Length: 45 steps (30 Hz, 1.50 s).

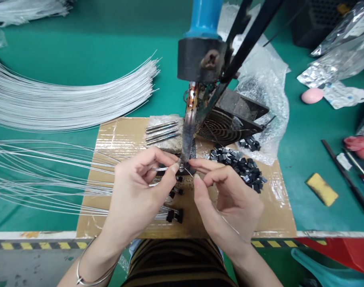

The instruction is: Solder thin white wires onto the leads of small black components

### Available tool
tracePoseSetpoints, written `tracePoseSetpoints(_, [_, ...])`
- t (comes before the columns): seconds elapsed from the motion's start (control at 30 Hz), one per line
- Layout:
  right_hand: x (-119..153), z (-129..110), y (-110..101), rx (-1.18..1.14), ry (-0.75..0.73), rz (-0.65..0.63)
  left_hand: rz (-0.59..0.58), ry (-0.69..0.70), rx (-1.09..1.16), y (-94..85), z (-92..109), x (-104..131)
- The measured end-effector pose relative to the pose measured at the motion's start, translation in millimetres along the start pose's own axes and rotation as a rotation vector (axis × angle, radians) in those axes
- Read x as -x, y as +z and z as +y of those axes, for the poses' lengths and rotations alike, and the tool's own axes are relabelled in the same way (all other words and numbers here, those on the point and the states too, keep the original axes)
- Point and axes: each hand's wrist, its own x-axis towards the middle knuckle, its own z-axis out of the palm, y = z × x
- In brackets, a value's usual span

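My left hand pinches a thin white wire between thumb and forefinger, its end close under the tip of an upright soldering iron. From the other side, my right hand holds a strand of solder wire, which runs across the palm and out toward the iron's tip. The spot where wire, solder and tip come together is partly hidden by my fingertips. Beneath my left hand lie white wires with small black connectors on their ends. A heap of loose black connectors lies beyond my right hand.
Cardboard covers the green table here. Spare iron tips rest behind my left hand, and a black fan stands behind the iron. A large white wire bundle lies at left; a yellow sponge and bubble wrap at right.
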Motion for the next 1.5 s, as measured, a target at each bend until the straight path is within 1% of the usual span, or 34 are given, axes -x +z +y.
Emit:
tracePoseSetpoints(0.37, [0.1, -0.8, 1.7, 0.068, -0.059, 0.008, 0.018, 0.003, -0.011, -1.4, 3.6, 2.2])
tracePoseSetpoints(0.6, [0.8, -0.7, 1.8, 0.065, -0.057, 0.012, 0.005, -0.003, 0.003, -1.1, 2.1, 0.9])
tracePoseSetpoints(1.0, [0.8, -1.3, 2.3, 0.135, -0.119, 0.024, 0.006, -0.005, -0.008, -1.5, 4.2, 3.2])
tracePoseSetpoints(1.2, [1.4, -0.3, 2.3, 0.142, -0.115, 0.023, 0.015, -0.006, -0.008, -0.8, 2.9, 2.5])
tracePoseSetpoints(1.5, [1.3, -0.4, 3.0, 0.168, -0.141, 0.031, -0.005, -0.002, -0.012, -0.4, 3.7, 1.6])
